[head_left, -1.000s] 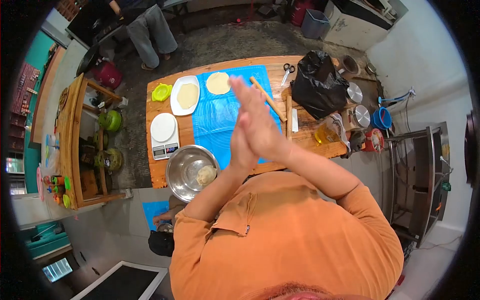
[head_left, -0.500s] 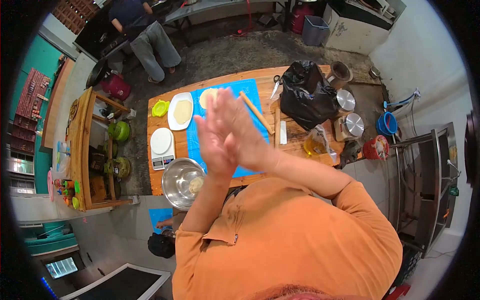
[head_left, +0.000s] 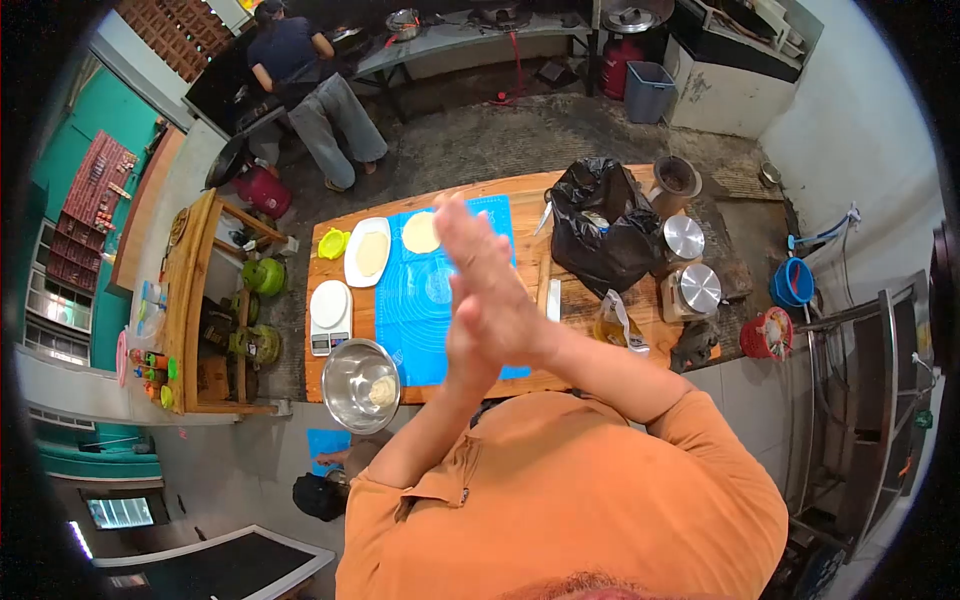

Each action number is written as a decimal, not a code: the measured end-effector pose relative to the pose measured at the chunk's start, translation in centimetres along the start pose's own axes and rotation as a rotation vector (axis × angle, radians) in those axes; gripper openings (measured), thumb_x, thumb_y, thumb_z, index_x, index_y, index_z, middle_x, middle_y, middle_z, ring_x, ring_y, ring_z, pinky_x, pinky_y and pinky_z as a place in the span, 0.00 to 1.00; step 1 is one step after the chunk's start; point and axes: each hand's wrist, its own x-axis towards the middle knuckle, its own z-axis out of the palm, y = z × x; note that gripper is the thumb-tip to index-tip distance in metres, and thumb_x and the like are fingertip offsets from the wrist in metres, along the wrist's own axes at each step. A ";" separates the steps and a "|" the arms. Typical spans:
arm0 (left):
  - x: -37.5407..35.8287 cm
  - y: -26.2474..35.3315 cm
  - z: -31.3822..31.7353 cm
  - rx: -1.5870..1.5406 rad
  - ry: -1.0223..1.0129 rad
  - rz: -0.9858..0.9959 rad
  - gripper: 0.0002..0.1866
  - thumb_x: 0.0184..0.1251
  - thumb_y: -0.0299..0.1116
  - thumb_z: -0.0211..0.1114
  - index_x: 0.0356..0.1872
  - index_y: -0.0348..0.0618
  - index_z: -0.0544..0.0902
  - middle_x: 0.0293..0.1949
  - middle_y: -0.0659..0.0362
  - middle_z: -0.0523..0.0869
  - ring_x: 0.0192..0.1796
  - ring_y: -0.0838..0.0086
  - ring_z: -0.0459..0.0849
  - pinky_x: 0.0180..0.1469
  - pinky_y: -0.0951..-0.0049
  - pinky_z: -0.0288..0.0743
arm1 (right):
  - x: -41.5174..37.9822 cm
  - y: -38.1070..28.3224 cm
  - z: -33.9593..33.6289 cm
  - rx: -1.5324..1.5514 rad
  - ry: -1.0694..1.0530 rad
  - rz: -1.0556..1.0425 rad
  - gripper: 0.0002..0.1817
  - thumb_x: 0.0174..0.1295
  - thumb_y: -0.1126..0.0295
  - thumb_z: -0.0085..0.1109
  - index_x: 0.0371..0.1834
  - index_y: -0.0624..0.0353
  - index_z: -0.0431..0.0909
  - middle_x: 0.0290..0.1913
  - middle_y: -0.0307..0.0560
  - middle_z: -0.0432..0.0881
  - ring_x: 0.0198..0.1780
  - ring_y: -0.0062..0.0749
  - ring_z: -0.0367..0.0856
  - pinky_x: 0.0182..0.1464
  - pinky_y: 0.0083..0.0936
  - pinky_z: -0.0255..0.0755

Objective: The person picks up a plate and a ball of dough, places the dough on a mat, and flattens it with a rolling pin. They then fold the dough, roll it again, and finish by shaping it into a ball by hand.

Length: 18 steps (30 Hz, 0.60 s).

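Note:
My left hand (head_left: 468, 345) and my right hand (head_left: 497, 290) are pressed palm to palm above the blue mat (head_left: 412, 330); whether anything lies between them is hidden. The fingers of my right hand are stretched out. A flat dough round (head_left: 421, 233) lies at the back of the mat. Left of it, a white plate (head_left: 354, 267) holds another flat piece (head_left: 372, 254). The steel bowl (head_left: 345, 385), with a dough lump (head_left: 382, 391) inside, stands nearer me, in front of the white scale (head_left: 330, 306).
On the wooden table's (head_left: 570, 345) right are a black plastic bag (head_left: 600, 245), a bag of yellow liquid (head_left: 617, 328) and lidded containers (head_left: 699, 288). A yellow-green item (head_left: 333, 243) sits at the left. One person (head_left: 290, 50) stands behind; another person's dark head (head_left: 320, 496) is lower left.
My joined hands have shifted slightly right and down across the mat, staying palm to palm. The camera view has shifted, so the table appears lower.

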 end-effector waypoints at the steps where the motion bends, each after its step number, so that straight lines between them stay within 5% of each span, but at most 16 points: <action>1: 0.2 0.0 0.0 0.023 0.005 -0.031 0.41 0.88 0.64 0.31 0.88 0.44 0.52 0.88 0.53 0.55 0.88 0.63 0.53 0.88 0.57 0.40 | 0.5 -0.2 -1.1 0.007 0.047 0.055 0.47 0.82 0.34 0.29 0.90 0.61 0.48 0.90 0.61 0.47 0.91 0.54 0.38 0.87 0.55 0.27; 6: 3.3 0.7 -2.0 -0.543 -0.335 0.090 0.43 0.88 0.64 0.28 0.89 0.43 0.43 0.89 0.56 0.48 0.90 0.62 0.44 0.88 0.58 0.39 | -0.8 -1.1 0.9 -0.249 0.056 -0.071 0.45 0.82 0.38 0.36 0.90 0.61 0.50 0.90 0.60 0.47 0.91 0.58 0.38 0.87 0.57 0.27; 8: 2.9 0.5 -2.5 -0.308 -0.241 0.029 0.44 0.87 0.66 0.30 0.89 0.44 0.45 0.89 0.55 0.50 0.89 0.62 0.47 0.88 0.57 0.41 | 0.1 -1.5 1.3 -0.175 0.024 -0.133 0.46 0.82 0.36 0.34 0.90 0.60 0.49 0.90 0.60 0.46 0.91 0.59 0.38 0.87 0.56 0.26; 12: 2.6 1.9 -2.9 0.043 -0.096 -0.055 0.45 0.86 0.68 0.32 0.89 0.44 0.47 0.88 0.52 0.53 0.89 0.62 0.51 0.88 0.56 0.42 | 1.9 1.2 0.9 -0.143 0.132 0.069 0.46 0.83 0.37 0.30 0.90 0.63 0.46 0.90 0.60 0.45 0.91 0.59 0.38 0.87 0.55 0.25; 14: 3.9 5.0 -2.2 -0.137 -0.280 0.136 0.43 0.88 0.65 0.30 0.89 0.46 0.41 0.90 0.55 0.44 0.90 0.61 0.43 0.89 0.58 0.37 | 0.9 1.0 2.9 -0.257 0.127 0.050 0.45 0.83 0.38 0.28 0.90 0.63 0.44 0.90 0.62 0.45 0.91 0.59 0.37 0.87 0.55 0.25; 16: 4.5 5.3 -3.2 -0.242 -0.258 0.174 0.44 0.88 0.64 0.30 0.89 0.43 0.40 0.90 0.53 0.42 0.90 0.61 0.40 0.89 0.57 0.34 | 0.6 -1.7 4.7 -0.314 0.060 -0.066 0.44 0.84 0.40 0.28 0.90 0.64 0.45 0.90 0.63 0.44 0.91 0.60 0.37 0.87 0.56 0.26; 18: 4.9 4.2 -4.4 0.067 -0.272 0.340 0.46 0.87 0.67 0.30 0.88 0.39 0.43 0.90 0.55 0.47 0.90 0.63 0.47 0.89 0.58 0.37 | 2.1 -3.0 4.4 -0.309 0.014 -0.083 0.43 0.84 0.41 0.31 0.90 0.64 0.46 0.90 0.62 0.45 0.90 0.61 0.38 0.87 0.56 0.26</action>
